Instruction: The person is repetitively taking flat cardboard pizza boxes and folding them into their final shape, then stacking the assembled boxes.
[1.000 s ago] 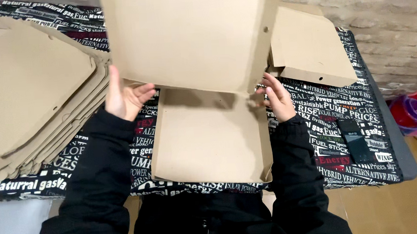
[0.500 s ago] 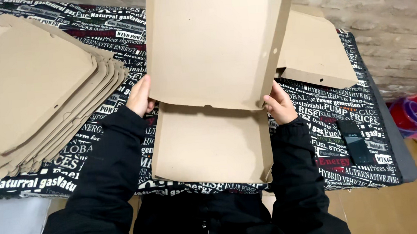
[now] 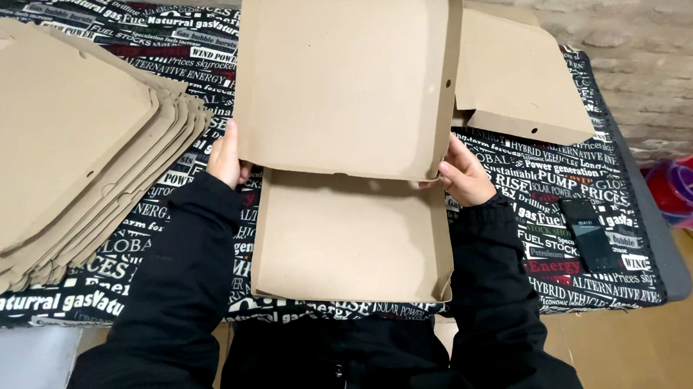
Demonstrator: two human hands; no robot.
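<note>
Honestly, with my left hand point(image 3: 226, 156) and right hand point(image 3: 460, 173) only pinching the hinge corners of the open cardboard box point(image 3: 347, 150) on the table point(image 3: 562, 192), its raised lid could flop back onto the finished box point(image 3: 517, 77) behind.

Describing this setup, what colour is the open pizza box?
Plain brown cardboard, the pizza box, seen best from the head camera.
</note>
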